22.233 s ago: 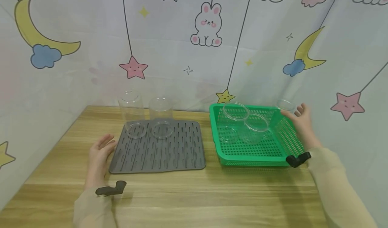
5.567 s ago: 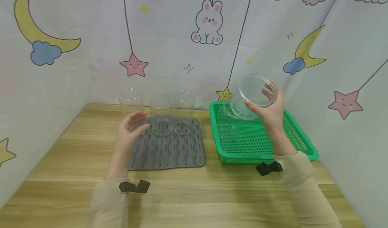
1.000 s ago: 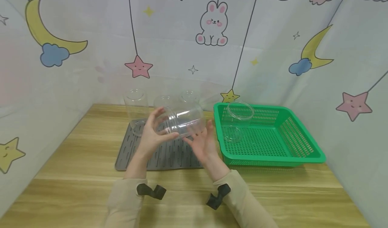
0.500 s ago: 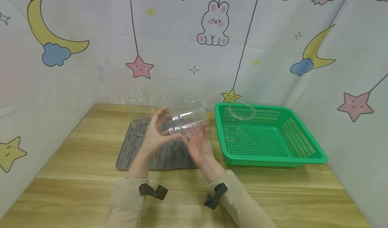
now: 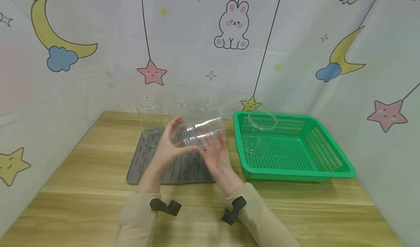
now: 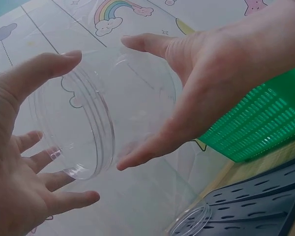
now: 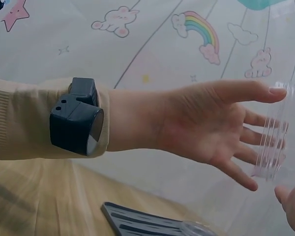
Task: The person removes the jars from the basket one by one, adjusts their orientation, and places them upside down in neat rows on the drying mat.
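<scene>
A clear cup (image 5: 209, 126) is held in the air on its side above the grey drying mat (image 5: 141, 163), its ridged rim towards the left and its base to the right. My left hand (image 5: 165, 148) grips the rim end, thumb in front and fingers round the far side. My right hand (image 5: 217, 157) holds the body near the base; in the left wrist view its thumb and fingers lie on opposite sides of the cup. Behind stand three more clear cups on the mat, the tall left one (image 5: 149, 115) plainest, the others partly hidden.
A green plastic basket (image 5: 298, 173) sits right of the mat with one clear cup (image 5: 262, 124) upright at its left side. Wooden tabletop (image 5: 197, 210) runs along the front. A printed cloth (image 5: 183, 39) hangs close behind everything.
Much earlier my right hand lifted this cup from the basket; a third cup also reached the mat. Over the last second my right hand shifted slightly left along the cup.
</scene>
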The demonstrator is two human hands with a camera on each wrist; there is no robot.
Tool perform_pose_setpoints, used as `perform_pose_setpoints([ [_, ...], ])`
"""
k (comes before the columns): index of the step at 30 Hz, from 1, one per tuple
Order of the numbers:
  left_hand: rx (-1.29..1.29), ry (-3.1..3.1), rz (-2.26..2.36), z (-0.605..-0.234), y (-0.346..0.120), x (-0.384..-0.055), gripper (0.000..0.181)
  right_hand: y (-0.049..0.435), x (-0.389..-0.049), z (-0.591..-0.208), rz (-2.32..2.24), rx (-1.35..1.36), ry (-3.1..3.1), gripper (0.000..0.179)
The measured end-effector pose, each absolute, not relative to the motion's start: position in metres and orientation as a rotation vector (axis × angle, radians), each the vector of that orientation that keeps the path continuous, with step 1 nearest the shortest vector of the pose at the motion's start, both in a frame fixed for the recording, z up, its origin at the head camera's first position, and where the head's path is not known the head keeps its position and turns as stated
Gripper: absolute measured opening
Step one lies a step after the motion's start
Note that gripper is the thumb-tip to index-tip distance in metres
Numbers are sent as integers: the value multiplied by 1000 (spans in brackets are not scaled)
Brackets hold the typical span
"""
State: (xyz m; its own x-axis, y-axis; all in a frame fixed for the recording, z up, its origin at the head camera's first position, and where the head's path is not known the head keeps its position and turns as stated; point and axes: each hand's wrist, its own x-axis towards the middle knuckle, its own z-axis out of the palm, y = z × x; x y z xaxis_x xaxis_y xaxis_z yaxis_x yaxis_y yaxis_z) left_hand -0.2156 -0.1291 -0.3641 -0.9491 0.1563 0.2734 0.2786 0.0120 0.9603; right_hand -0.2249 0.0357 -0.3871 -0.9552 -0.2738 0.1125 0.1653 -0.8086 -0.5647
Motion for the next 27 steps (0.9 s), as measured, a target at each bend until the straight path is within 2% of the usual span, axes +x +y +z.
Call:
perform_pose_setpoints([
  [5,-496,-2195,-2085,-360,-138,-214,98,33,-228,-386,-2806,-276,954,132],
  [10,-492,-2073,-2114,-356,-154,-212,78,29,-234,-385,-2799,-339,1180,122],
  [18,-310,-1660,-2159,-357,-180,-210,40,12,-236,-387,-2744,-420,1475,137],
  [27,-123,-1338,-2163,-359,-205,-202,32,-10,-235,-400,-2465,-518,1768,134],
])
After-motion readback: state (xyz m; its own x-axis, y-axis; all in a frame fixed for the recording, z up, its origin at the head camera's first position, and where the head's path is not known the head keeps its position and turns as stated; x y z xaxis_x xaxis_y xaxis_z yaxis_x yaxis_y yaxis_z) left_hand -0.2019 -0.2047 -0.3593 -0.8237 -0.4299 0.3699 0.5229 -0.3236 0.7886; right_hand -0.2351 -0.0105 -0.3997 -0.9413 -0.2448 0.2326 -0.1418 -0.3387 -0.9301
